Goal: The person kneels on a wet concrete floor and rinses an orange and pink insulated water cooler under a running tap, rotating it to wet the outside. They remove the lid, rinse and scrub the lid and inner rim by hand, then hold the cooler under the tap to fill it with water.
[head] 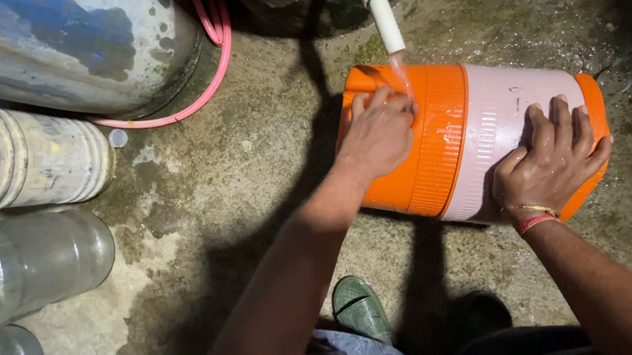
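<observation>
From the head camera I look down on a wet concrete floor (252, 153). In the middle lies an insulated water jug (474, 139) on its side, with an orange lid end to the left, a pale pink ribbed body and an orange base to the right. It rests on the floor just under a white tap pipe (385, 16) with a blue handle, and a thin stream of water (400, 69) falls from the pipe onto the orange part of the jug.

My left hand (378, 137) is on the orange lid end, right where the water lands. The fingers are bent and pressed on the surface; the hand is not closed around anything, it only pushes flat against the jug. My right hand (550, 163) lies on the pink body near the orange base, fingers spread open over the curve, holding the jug steady by pressing and not by a closed grasp. On this wrist I see a red thread and a thin bangle (533, 214).

To the left there are a big blue-grey drum (64, 47), a pink hose (206, 80) curving around its foot, a dirty ribbed plastic container (20, 156) and two clear large water bottles (23, 263) lying on their sides. Near the bottom, between my arms, a green sandal (359, 304) stands on the floor
</observation>
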Demonstrator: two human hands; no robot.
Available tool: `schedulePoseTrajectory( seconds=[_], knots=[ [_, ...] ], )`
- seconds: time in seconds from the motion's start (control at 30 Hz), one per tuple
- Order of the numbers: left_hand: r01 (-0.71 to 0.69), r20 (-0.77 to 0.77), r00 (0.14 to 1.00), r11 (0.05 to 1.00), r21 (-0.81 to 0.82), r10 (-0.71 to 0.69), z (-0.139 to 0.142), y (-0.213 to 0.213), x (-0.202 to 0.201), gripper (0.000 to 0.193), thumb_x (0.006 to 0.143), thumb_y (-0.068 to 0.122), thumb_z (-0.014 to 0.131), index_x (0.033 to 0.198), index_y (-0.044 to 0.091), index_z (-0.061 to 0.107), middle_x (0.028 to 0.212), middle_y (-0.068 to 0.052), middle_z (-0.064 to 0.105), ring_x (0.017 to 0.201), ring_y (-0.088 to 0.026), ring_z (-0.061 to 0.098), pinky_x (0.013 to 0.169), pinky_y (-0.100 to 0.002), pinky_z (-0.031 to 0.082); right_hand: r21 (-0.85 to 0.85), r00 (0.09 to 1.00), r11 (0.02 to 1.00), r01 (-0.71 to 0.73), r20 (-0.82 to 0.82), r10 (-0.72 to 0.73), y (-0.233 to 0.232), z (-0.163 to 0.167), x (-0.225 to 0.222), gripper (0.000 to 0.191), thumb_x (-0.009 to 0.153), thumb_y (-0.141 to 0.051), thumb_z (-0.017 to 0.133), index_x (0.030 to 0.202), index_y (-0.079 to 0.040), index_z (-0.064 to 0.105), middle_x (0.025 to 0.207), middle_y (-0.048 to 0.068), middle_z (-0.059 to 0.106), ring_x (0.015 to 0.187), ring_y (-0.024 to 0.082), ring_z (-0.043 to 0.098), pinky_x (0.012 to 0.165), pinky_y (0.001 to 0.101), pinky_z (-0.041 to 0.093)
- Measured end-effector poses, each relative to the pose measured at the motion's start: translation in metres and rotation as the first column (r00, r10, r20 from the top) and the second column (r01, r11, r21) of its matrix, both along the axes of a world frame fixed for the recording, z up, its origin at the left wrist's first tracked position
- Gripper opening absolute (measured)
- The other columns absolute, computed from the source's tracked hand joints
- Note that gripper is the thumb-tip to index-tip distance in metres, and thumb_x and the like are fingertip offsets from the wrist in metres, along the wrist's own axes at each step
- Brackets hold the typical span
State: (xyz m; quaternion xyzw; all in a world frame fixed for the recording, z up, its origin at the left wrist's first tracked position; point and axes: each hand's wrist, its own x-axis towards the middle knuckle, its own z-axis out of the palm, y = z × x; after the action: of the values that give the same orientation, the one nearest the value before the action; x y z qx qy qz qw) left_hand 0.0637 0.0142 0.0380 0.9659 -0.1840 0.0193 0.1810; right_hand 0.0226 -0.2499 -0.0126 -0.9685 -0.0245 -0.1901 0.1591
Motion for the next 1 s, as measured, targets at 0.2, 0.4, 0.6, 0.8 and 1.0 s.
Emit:
schedulePoseTrajectory(
  seconds=[0.2, 0.4, 0.6, 0.8, 1.0],
  knots=[
    [0.008, -0.039, 0.999, 1.000, -0.005, -0.008, 0.027, 0.006, -0.038, 0.025, 0.095, 0.027, 0.063, 0.094, 0.006, 0.075, 0.111, -0.006, 0.068, 0.128, -0.024, 0.055, 0.104, -0.049, 0.037, 0.021, 1.000, 1.000, 0.005, -0.015, -0.005, 0.000, -0.001, -0.002, 0.044, 0.085, -0.005, 0.050, 0.126, -0.005, 0.064, 0.154, 0.017, 0.057, 0.149, 0.042, 0.040, 0.124, 0.0708, 0.014],
    [0.026, 0.008, 1.000, 0.998, -0.056, -0.025, 0.019, 0.040, -0.057, 0.031, 0.097, 0.033, 0.065, 0.114, 0.009, 0.072, 0.117, -0.007, 0.067, 0.121, -0.025, 0.055, 0.094, -0.045, 0.041, 0.017, 1.000, 1.000, -0.009, -0.004, 0.010, 0.000, 0.000, -0.007, 0.048, 0.083, -0.003, 0.049, 0.129, -0.006, 0.064, 0.152, 0.017, 0.055, 0.149, 0.041, 0.040, 0.122, 0.0692, 0.013],
    [-0.314, -0.130, 0.944, 0.948, -0.059, 0.304, -0.023, 0.067, -0.055, 0.024, 0.104, 0.031, 0.063, 0.102, 0.009, 0.073, 0.105, -0.009, 0.071, 0.103, -0.031, 0.066, 0.089, -0.046, 0.052, 0.028, 1.000, 1.000, -0.007, 0.002, 0.007, 0.004, 0.005, -0.009, 0.047, 0.085, -0.007, 0.049, 0.129, -0.005, 0.064, 0.154, 0.019, 0.056, 0.147, 0.042, 0.041, 0.123, 0.0714, 0.014],
    [-0.715, -0.369, 0.696, 0.549, -0.433, 0.615, -0.092, 0.069, -0.003, 0.057, 0.078, 0.047, 0.081, 0.104, -0.001, 0.064, 0.096, -0.021, 0.073, 0.090, -0.037, 0.073, 0.079, -0.045, 0.057, 0.038, 1.000, 0.999, 0.005, -0.009, -0.005, 0.005, 0.008, -0.009, 0.050, 0.086, -0.007, 0.049, 0.133, -0.006, 0.067, 0.153, 0.018, 0.057, 0.147, 0.041, 0.041, 0.123, 0.0716, 0.014],
    [-0.800, -0.535, 0.578, 0.558, -0.220, 0.617, -0.081, 0.053, 0.015, 0.063, 0.082, 0.056, 0.078, 0.103, -0.002, 0.065, 0.103, -0.027, 0.073, 0.101, -0.044, 0.070, 0.088, -0.050, 0.055, -0.009, 1.000, 1.000, -0.008, -0.011, 0.008, 0.000, 0.005, -0.010, 0.048, 0.084, -0.007, 0.047, 0.129, -0.005, 0.063, 0.155, 0.019, 0.056, 0.150, 0.042, 0.040, 0.124, 0.0712, 0.012]
  ],
)
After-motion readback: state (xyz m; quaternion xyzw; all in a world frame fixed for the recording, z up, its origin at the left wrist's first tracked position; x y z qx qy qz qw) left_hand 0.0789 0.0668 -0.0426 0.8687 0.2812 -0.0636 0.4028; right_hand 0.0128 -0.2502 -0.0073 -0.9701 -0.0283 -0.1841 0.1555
